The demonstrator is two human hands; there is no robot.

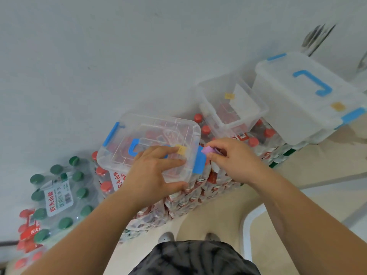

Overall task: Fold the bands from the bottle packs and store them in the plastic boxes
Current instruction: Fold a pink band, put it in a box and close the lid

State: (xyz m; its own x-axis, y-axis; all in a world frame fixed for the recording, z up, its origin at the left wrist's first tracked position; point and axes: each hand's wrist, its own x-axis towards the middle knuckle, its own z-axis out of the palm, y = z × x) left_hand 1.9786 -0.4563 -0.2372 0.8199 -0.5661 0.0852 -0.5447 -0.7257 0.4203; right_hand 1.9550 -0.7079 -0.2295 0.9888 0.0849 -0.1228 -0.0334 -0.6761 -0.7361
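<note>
Purple band (pixel 207 150), folded, is pinched by my right hand (pixel 236 161) at 3 o'clock of the lidded plastic box (pixel 151 128), just beside its blue latch (pixel 199 162). My left hand (pixel 156 171) grips the box's near corner, steadying it on the bottle packs (pixel 198 195); I judge the latch comes next.

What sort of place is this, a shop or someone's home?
Probably a storeroom or stock corner: shrink-wrapped packs of red-capped bottles stacked against a plain wall, a green-capped pack beside them, and clear plastic boxes on top.
</note>
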